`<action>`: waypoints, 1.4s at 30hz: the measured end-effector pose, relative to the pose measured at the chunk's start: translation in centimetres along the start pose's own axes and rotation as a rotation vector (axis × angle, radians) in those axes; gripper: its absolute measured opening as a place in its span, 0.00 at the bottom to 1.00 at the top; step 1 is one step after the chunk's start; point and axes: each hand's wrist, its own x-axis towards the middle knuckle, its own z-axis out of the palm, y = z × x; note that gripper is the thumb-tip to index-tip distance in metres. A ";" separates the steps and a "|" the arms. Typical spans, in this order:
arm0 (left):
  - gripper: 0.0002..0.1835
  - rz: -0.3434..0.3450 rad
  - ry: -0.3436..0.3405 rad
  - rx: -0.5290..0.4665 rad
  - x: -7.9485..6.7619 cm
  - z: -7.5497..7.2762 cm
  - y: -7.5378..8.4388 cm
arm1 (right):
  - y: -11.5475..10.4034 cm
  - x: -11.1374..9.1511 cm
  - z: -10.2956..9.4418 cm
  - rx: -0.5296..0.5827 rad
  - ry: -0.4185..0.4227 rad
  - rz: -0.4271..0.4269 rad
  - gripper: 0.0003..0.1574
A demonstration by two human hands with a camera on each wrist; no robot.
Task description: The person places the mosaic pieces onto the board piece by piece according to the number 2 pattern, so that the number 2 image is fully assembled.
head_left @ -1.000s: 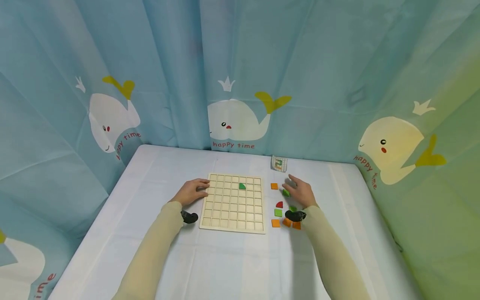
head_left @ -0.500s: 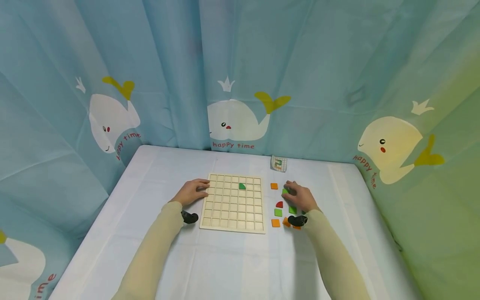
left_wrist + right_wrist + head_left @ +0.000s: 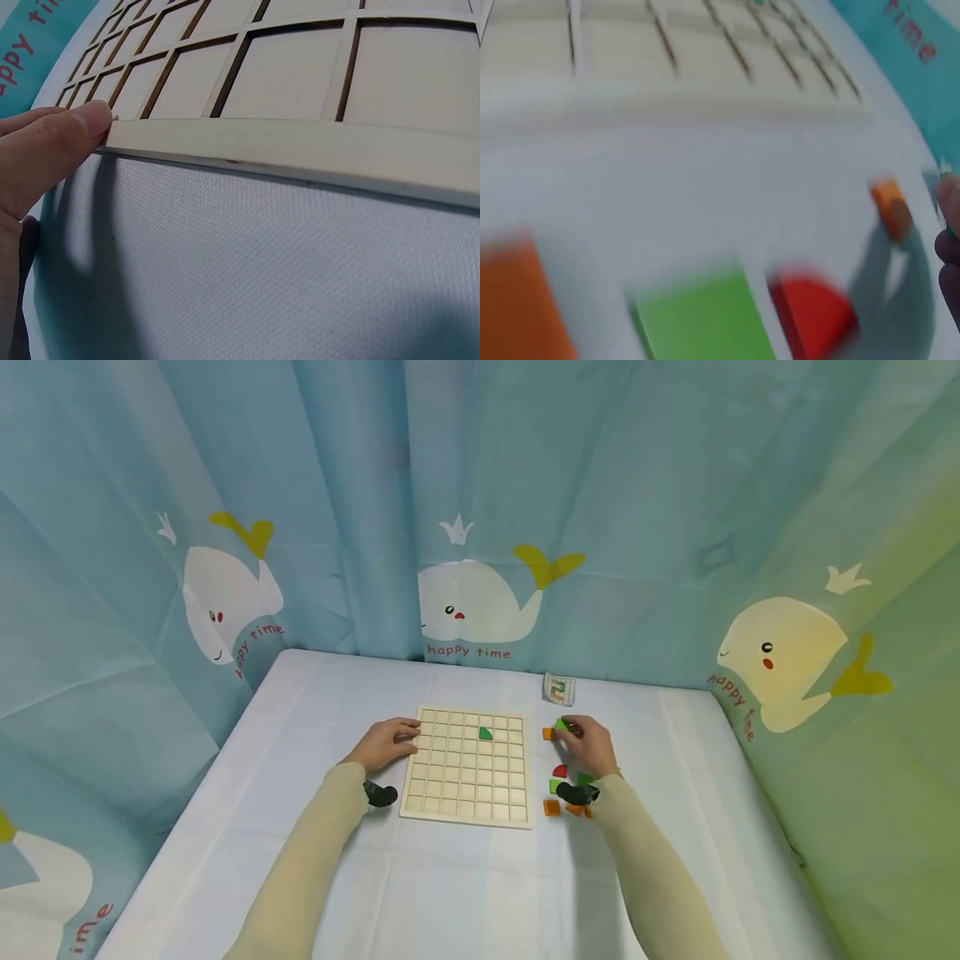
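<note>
My left hand (image 3: pixel 381 743) rests at the left edge of a pale gridded wooden board (image 3: pixel 465 820). In the left wrist view, a fingertip (image 3: pixel 94 116) touches the rim. A dark green quarter-round tile (image 3: pixel 486 734) sits in one of the board's upper cells. To the right of the board, my right hand (image 3: pixel 592 745) pinches a light green tile (image 3: pixel 561 724) between thumb and fingers, raised off the table. That tile is mostly outside the right wrist view, which is blurred. Just left of the fingers lies an orange square tile (image 3: pixel 548 734).
Closer to me, right of the board, lie a red quarter-round tile (image 3: pixel 560 771), green tiles (image 3: pixel 585 778) and several orange tiles (image 3: pixel 552 808). A small printed grid card (image 3: pixel 558 689) lies beyond the right hand. A whale-patterned curtain (image 3: pixel 480 527) hangs behind the white table (image 3: pixel 465 893).
My right hand came down onto the light green tile, took it between its fingers, lifted it and moved slightly left and away. The left hand has stayed at the board's edge.
</note>
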 end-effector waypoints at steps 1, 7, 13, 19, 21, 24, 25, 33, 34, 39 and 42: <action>0.23 -0.003 0.000 -0.002 0.0 0.0 0.0 | -0.4 0.2 0.5 0.021 0.012 -0.008 0.25; 0.23 0.000 0.010 -0.009 0.0 0.0 0.0 | -3.5 0.7 3.6 0.082 0.007 -0.140 0.23; 0.24 -0.004 0.011 -0.023 0.0 0.0 0.0 | -6.0 1.0 6.8 0.036 -0.083 -0.265 0.19; 0.23 -0.006 0.009 -0.020 -0.1 -0.1 0.2 | -7.6 1.2 9.0 -0.023 -0.126 -0.314 0.19; 0.23 -0.011 0.009 -0.018 -0.1 -0.1 0.2 | -8.0 1.3 9.5 -0.038 -0.125 -0.321 0.21; 0.24 -0.014 0.010 -0.016 0.0 0.0 0.1 | -8.4 1.3 10.0 -0.087 -0.129 -0.328 0.23; 0.24 -0.010 0.011 -0.016 0.0 0.0 0.1 | -8.4 1.2 10.1 -0.102 -0.132 -0.324 0.23; 0.24 -0.007 0.007 -0.024 0.1 0.0 0.0 | -9.1 1.0 10.6 -0.169 -0.113 -0.296 0.19; 0.24 -0.009 0.005 -0.024 0.0 0.0 0.1 | -9.2 1.0 10.6 -0.176 -0.110 -0.297 0.19; 0.24 -0.009 0.004 -0.020 -0.1 -0.1 0.3 | -9.3 0.9 10.9 -0.174 -0.091 -0.316 0.18; 0.24 -0.006 0.003 -0.017 -0.1 -0.1 0.4 | -9.3 0.8 11.1 -0.175 -0.083 -0.317 0.17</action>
